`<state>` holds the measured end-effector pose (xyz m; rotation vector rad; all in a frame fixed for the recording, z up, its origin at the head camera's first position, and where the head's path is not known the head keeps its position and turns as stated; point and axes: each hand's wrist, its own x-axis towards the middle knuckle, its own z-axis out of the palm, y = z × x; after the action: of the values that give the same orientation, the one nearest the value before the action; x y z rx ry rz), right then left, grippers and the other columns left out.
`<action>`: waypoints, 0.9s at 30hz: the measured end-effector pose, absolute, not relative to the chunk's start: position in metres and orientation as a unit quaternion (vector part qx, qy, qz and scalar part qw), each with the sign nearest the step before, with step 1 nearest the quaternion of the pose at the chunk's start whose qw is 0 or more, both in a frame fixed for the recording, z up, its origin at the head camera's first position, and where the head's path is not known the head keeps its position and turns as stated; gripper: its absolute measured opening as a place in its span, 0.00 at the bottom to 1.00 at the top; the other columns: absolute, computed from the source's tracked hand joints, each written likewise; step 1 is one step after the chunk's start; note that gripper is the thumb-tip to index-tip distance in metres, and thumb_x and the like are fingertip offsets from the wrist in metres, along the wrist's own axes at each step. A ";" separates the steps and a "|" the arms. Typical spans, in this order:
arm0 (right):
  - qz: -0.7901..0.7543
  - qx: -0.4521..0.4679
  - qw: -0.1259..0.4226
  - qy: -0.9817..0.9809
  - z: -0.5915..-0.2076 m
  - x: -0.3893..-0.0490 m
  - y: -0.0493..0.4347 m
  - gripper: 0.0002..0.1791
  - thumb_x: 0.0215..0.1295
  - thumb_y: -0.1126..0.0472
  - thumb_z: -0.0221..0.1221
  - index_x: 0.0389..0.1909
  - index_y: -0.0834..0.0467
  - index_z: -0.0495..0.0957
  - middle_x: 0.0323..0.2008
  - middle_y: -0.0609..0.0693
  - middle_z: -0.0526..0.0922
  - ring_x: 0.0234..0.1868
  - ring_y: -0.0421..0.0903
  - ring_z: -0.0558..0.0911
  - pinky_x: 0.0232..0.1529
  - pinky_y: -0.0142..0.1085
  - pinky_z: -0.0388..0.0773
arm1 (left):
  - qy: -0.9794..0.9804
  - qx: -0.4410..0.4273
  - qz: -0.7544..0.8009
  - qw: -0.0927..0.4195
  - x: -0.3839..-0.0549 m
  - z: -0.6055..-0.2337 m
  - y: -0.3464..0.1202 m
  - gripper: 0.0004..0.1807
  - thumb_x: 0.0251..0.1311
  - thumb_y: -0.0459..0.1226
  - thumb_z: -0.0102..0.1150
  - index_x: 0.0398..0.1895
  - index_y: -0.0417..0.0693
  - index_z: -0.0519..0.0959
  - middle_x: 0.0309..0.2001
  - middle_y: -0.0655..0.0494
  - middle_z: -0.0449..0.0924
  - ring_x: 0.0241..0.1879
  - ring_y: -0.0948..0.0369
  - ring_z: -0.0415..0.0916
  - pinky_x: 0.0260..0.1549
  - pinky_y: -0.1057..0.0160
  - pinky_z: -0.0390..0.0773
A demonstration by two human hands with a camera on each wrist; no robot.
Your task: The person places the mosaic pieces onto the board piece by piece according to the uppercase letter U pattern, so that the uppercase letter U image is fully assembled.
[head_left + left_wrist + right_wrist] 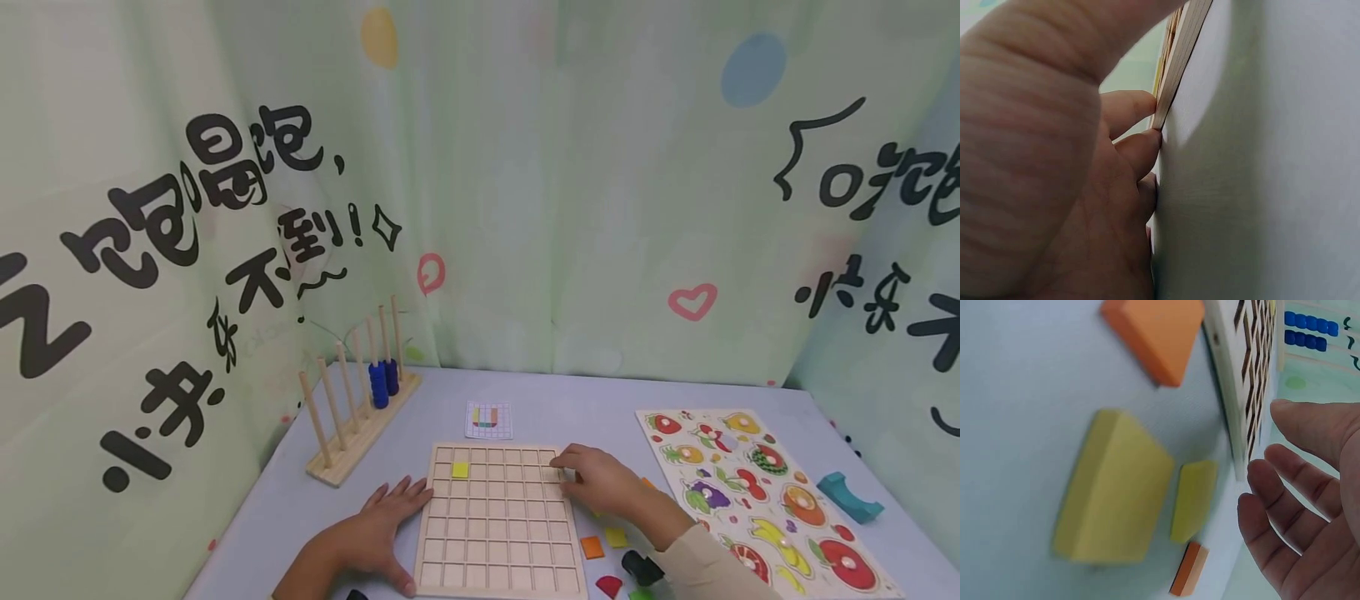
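A wooden grid board (498,531) lies flat on the table, with a yellow square tile (460,471) in one of its upper left cells. Against the board's left edge rests my left hand (382,529), fingers spread and thumb near the lower corner; its fingertips touch the edge in the left wrist view. Over the upper right edge is my right hand (600,482), fingers loosely bent. Nothing shows between its thumb and fingers in the right wrist view. Below it lie an orange tile (592,547) and a yellow tile (616,537).
Behind the board lies a small pattern card (488,420) with a coloured U shape. A peg rack (360,433) with blue beads stands back left. At right are a fruit puzzle board (765,500), a teal curved block (850,497) and a red piece (608,587).
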<state>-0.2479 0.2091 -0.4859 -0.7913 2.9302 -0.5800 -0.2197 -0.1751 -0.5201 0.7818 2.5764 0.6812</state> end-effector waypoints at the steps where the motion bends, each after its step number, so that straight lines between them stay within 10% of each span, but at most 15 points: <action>1: -0.189 -0.250 0.028 0.949 -0.486 -0.247 0.211 0.18 0.62 0.62 0.64 0.53 0.58 0.80 0.46 0.45 0.78 0.33 0.39 0.72 0.37 0.38 0.75 | 0.913 0.277 0.240 0.181 -0.220 -0.520 -0.176 0.70 0.23 0.67 0.75 0.76 0.53 0.56 0.76 0.52 0.48 0.75 0.48 0.38 0.69 0.40 0.35; 27: -0.200 -0.169 0.065 0.963 -0.490 -0.220 0.254 0.24 0.54 0.63 0.70 0.54 0.58 0.79 0.37 0.39 0.78 0.37 0.40 0.74 0.46 0.44 0.78 | 0.914 0.279 0.233 0.180 -0.220 -0.521 -0.176 0.70 0.23 0.69 0.73 0.76 0.54 0.56 0.76 0.53 0.48 0.75 0.48 0.38 0.69 0.40 0.35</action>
<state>-0.2197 0.2537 -0.4902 -0.5108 2.9054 -0.6025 -0.2197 -0.1759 -0.5213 0.7876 2.5836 0.6571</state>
